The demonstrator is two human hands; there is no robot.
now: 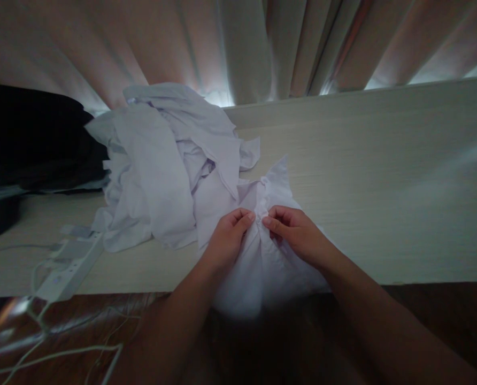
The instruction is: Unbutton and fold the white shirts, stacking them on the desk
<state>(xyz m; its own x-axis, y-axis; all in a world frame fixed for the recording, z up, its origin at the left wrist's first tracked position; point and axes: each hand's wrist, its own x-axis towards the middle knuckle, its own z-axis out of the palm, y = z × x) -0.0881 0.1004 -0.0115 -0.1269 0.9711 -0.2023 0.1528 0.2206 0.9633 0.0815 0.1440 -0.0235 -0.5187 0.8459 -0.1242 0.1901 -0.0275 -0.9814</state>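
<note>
"What's on the left?"
"Black cloth (33,141), then a power strip (68,270); next, a heap of white clothes (154,166) on the desk (383,198)."
"And past that?"
"The left hand (228,238), its grip pinching a white garment (278,262) at the desk's near edge; then the right hand (298,230), its grip pinching it too, just beside."

- Left forearm (186,299) and right forearm (367,294) bare, angle inward from below
- Left hand (231,232) pinches, thumb against curled fingers
- Right hand (298,231) mirrors it, thumb tips just apart
</note>
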